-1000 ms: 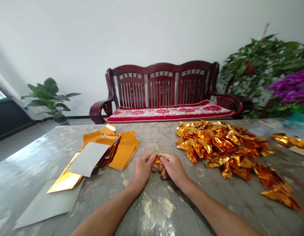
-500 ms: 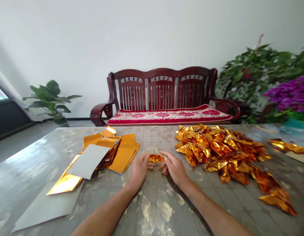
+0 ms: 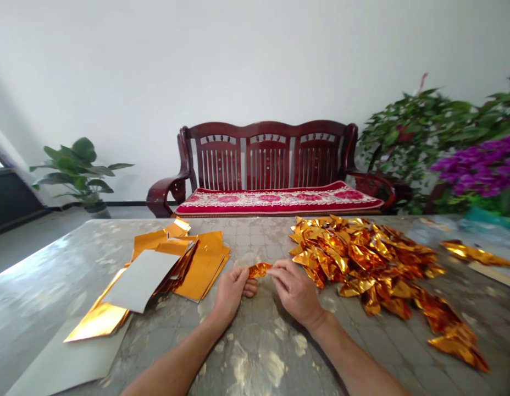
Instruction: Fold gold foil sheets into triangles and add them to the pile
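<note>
A small folded piece of shiny gold foil paper [image 3: 260, 270] is stretched between my hands just above the table. My left hand [image 3: 234, 290] pinches its left end between thumb and forefinger, the other fingers curled under. At the right tip, my right hand [image 3: 295, 290] grips it with thumb and fingertips. Left of my hands lies a loose stack of gold foil sheets [image 3: 203, 261], with a pale sheet [image 3: 143, 279] turned back-side up on top. To the right spreads a heap of folded gold foil pieces [image 3: 358, 250].
A patterned grey table [image 3: 255, 242] holds everything. Several folded pieces trail from the heap toward the right front, and another foil piece [image 3: 477, 254] lies at the far right near clear plastic. Beyond the table stand a dark red wooden bench [image 3: 266, 165] and potted plants [image 3: 79, 170].
My right hand has turned, its fingers now closed on the foil's right tip with the knuckles raised. The foil tilts slightly up to the right. The whole view has shifted a little.
</note>
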Available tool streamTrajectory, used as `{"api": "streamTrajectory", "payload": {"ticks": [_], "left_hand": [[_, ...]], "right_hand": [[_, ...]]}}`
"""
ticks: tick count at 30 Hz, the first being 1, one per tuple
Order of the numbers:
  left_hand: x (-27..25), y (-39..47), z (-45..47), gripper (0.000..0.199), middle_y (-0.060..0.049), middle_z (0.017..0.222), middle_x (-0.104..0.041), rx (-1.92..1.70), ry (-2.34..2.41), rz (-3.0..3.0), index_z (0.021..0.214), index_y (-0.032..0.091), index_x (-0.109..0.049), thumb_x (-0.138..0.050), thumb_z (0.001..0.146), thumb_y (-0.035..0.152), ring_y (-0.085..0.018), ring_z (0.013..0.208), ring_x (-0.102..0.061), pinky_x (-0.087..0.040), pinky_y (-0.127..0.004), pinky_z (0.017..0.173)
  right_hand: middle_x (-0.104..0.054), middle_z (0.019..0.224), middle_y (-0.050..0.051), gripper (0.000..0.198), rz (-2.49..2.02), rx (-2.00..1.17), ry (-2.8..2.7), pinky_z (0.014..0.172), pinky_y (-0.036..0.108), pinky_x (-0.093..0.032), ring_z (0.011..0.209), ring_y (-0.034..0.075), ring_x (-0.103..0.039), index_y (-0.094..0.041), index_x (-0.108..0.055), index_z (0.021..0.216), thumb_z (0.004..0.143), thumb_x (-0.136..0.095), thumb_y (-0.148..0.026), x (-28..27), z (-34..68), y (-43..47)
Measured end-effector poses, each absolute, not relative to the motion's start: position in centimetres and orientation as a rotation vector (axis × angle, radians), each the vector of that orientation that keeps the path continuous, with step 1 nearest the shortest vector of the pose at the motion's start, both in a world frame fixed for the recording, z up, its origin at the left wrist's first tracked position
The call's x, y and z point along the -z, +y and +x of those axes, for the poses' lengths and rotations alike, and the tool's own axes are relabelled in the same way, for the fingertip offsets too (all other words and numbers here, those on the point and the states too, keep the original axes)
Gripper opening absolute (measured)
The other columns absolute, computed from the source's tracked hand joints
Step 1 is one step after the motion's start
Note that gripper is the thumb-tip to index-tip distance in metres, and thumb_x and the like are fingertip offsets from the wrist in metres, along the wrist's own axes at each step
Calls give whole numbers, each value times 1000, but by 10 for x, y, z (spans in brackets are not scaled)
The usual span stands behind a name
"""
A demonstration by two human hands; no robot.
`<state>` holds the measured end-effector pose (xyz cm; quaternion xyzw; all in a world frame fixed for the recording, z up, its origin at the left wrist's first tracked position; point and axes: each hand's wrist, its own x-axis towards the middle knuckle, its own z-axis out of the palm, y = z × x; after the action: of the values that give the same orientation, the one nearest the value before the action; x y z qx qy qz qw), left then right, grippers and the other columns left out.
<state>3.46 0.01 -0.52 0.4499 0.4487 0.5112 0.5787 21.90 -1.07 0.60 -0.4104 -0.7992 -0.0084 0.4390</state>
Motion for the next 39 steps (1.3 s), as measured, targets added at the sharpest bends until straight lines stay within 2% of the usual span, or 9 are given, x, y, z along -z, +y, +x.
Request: {"api": "streamTrajectory", "payload": {"ticks": [6,10,15,21,24,27,29,32,39], "left_hand": [[13,2,34,52,0,59,-61,-1179,1103,1121,79,11,-65,-68,72,62,-9,47,-57,-43,-18,46],[15,2,35,50,-1,59,-63,-1172,1122,1158,81,11,-68,-66,75,61,-10,48,-59,-45,-19,47],[10,-1,35,47,-3,61,-68,-1149,1189,1197,82,12,-71,-65,76,58,-11,50,-62,-48,-20,50],[7,-1,35,53,-4,61,-68,-1122,1178,1207,86,10,-71,-63,77,62,-12,50,-62,-47,-20,49],[7,-3,34,60,-5,68,-70,-1186,1169,1183,102,11,-68,-57,80,66,-14,53,-64,-49,-22,49],[7,-5,33,69,-6,77,-71,-1281,1178,1155,123,12,-58,-51,83,67,-14,55,-65,-49,-23,50],[8,-6,32,71,-6,78,-71,-1306,1175,1156,127,12,-55,-52,82,67,-13,54,-64,-48,-23,49],[11,-5,33,70,-4,76,-69,-1300,1164,1155,125,12,-56,-58,79,64,-12,52,-62,-46,-22,47],[15,-1,35,57,-1,70,-67,-1242,1172,1168,112,12,-61,-65,74,54,-10,49,-60,-43,-20,46]], "right_hand": [[-65,92,6,26,-1049,71,-1914,78,29,-51,86,18,-63,-24,-72,101,91,-51,-12,-10,222,-10],[-65,96,6,26,-1027,47,-1933,80,31,-50,90,18,-62,-25,-71,103,91,-53,-13,-10,224,-9],[-68,93,4,21,-1003,28,-2020,80,32,-49,88,19,-62,-24,-71,97,89,-57,-10,-6,227,-6],[-68,87,4,18,-997,45,-2030,76,31,-48,83,18,-61,-23,-71,90,90,-57,-11,-2,228,-4],[-68,87,4,21,-1010,70,-1989,77,31,-48,84,18,-62,-24,-71,91,90,-55,-10,-4,229,-3],[-68,89,4,20,-1052,151,-1894,79,31,-48,86,18,-62,-23,-71,91,92,-53,-13,-9,236,-1],[-69,90,5,19,-1111,236,-1822,81,32,-48,88,19,-62,-23,-71,91,93,-53,-16,-14,246,2],[-70,92,5,17,-1226,389,-1721,84,34,-46,89,20,-62,-23,-72,91,93,-56,-21,-20,269,9],[-73,92,6,19,-1503,725,-1486,77,33,-43,82,22,-59,-21,-75,89,92,-57,-25,-26,322,19]]}}
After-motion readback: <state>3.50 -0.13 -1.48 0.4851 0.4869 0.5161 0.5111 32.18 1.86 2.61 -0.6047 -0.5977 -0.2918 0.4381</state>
